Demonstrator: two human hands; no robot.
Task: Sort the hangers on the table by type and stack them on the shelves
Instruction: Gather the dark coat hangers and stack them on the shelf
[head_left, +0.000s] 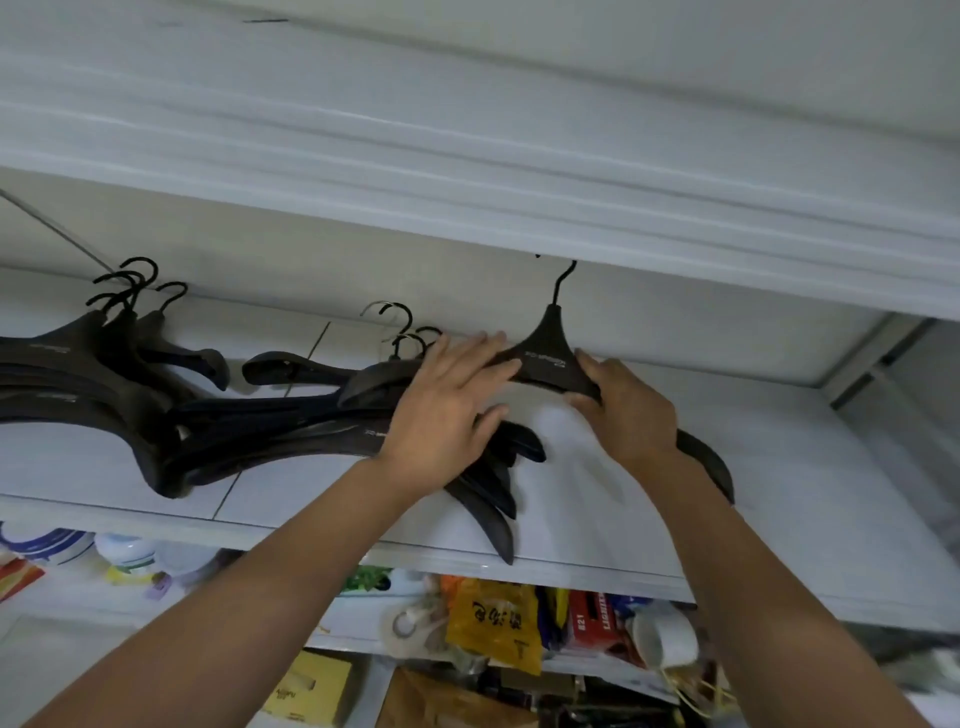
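A black wide-shouldered hanger (550, 353) lies on the white tiled shelf (779, 467), hook pointing to the back wall. My right hand (623, 410) grips its right shoulder between thumb and fingers. My left hand (447, 405) lies flat, fingers spread, over its left shoulder and over a stack of black hangers (291, 421) beneath. A second pile of black hangers (83, 374) sits at the shelf's far left, hooks up.
A white upper shelf board (467, 182) hangs low over the hooks. The lower shelf holds clutter: a yellow plastic bag (493, 623), a red box (592, 618), a white cup (665, 639), bottles (130, 561) at left. The shelf's right part is bare tile.
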